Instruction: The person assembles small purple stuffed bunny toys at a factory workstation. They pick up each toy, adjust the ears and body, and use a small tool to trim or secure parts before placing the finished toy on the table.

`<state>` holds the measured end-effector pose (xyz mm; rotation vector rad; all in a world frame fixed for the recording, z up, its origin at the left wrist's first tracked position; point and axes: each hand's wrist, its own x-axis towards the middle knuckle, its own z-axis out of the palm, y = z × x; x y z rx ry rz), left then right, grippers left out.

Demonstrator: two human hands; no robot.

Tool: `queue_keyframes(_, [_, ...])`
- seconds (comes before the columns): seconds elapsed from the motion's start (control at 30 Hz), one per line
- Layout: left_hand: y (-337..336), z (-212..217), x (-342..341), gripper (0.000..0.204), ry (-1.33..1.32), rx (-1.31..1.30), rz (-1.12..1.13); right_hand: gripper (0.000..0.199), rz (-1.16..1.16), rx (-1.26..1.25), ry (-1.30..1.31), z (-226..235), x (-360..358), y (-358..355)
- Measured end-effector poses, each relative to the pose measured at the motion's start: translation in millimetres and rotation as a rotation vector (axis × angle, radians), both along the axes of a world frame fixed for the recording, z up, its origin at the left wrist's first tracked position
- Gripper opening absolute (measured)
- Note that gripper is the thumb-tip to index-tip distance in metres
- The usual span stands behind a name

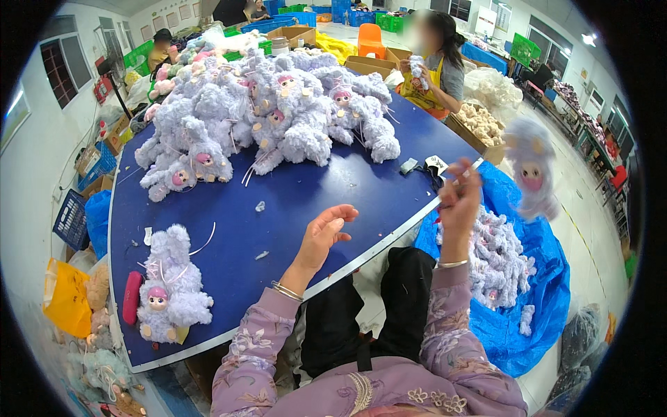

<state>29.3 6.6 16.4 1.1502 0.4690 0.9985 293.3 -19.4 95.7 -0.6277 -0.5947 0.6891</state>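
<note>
My left hand (pixel 326 233) hovers open, palm up, over the near edge of the blue table (pixel 313 187), holding nothing. My right hand (pixel 458 198) is raised past the table's right edge with its fingers drawn together; whether they pinch anything is unclear. A lilac plush toy with a pink face (pixel 531 167) is in the air to its right, blurred and apart from the hand. Under it, a blue sheet (pixel 549 278) holds a heap of lilac plush toys (pixel 497 257). A big pile of the same toys (pixel 278 111) covers the far half of the table.
One plush toy (pixel 170 288) lies at the table's near left beside a pink oblong piece (pixel 132 297). Small tools (pixel 427 167) sit near the right edge. A person in a yellow apron (pixel 438 62) handles a toy across the table, by a box of beige toys (pixel 479 125).
</note>
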Motion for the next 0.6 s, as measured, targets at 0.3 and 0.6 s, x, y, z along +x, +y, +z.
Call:
queue_keyframes(0.3, [4,-9,0,0.024,0.123,0.038,0.017,0.019,0.11,-0.462,-0.945,-122,-48,47])
queue_keyframes(0.6, [1,-12,3,0.026,0.07,-0.011,0.002,0.019,0.186,-0.388,-0.92,-120,-48,34])
